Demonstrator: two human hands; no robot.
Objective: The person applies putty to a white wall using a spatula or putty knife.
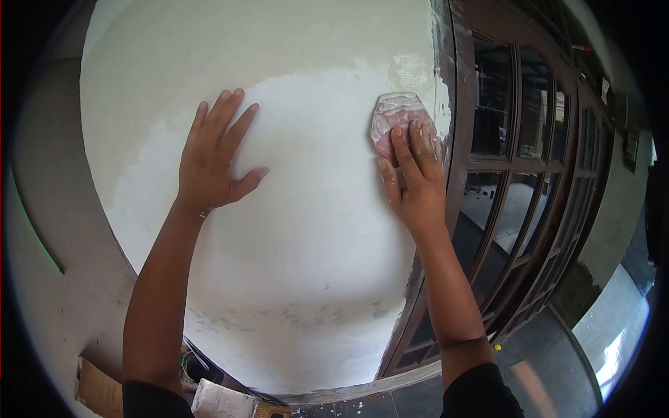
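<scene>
My left hand [217, 150] lies against the wall [306, 188] with its fingers stretched out and holds nothing. Near the wall's right edge, my right hand [419, 182] grips a reddish putty scraper [403, 115], its fingers pressed along the face. White putty is smeared over the scraper, thickest toward its upper edge. Smooth white putty covers the middle of the wall, while a duller greenish-grey surface shows above and to the left. A rough putty patch [411, 71] sits just above the scraper. The thumb side of the scraper's grip is partly hidden.
A dark wooden door frame [456, 139] with glass panes [491, 97] stands close on the right. Below are a cardboard box [99, 390], a white putty-smeared container [221, 400] and a dark tiled floor [557, 369] with white spots.
</scene>
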